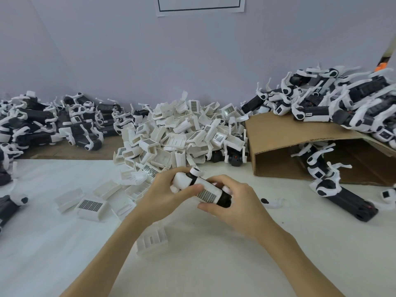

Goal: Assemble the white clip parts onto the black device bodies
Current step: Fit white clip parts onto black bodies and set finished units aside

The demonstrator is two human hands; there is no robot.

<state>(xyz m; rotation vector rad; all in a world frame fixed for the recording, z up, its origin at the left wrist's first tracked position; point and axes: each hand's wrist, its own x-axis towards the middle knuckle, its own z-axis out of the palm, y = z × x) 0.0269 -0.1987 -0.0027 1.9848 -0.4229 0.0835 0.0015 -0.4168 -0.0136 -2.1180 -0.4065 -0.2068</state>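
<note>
Inspector: Right, what do both hands have at this moment?

Operator: From the head view I see the left hand (165, 191) and the right hand (233, 207) together above the white table (64, 243). Both grip one black device body (224, 199). A white clip part (206, 192) sits around it, its gridded label facing up. The left thumb lies across the clip, fingers curled under the white end. The right hand's fingers wrap the dark end, thumb underneath.

Inspector: Is the clip fully seated?

Operator: I cannot tell; the fingers cover the joint.

Inspector: Where is the stock?

Operator: A heap of loose clips (182, 133) lies just behind the hands against the wall. A few strays (92, 205) lie to the left, and one ribbed piece (152, 241) rests between the forearms. A cardboard box (285, 151) lies on its side at right, with devices piled on top (342, 97) and spilling out of its mouth. One device (345, 198) lies on the table near the box. Another pile (47, 123) sits far left
</note>
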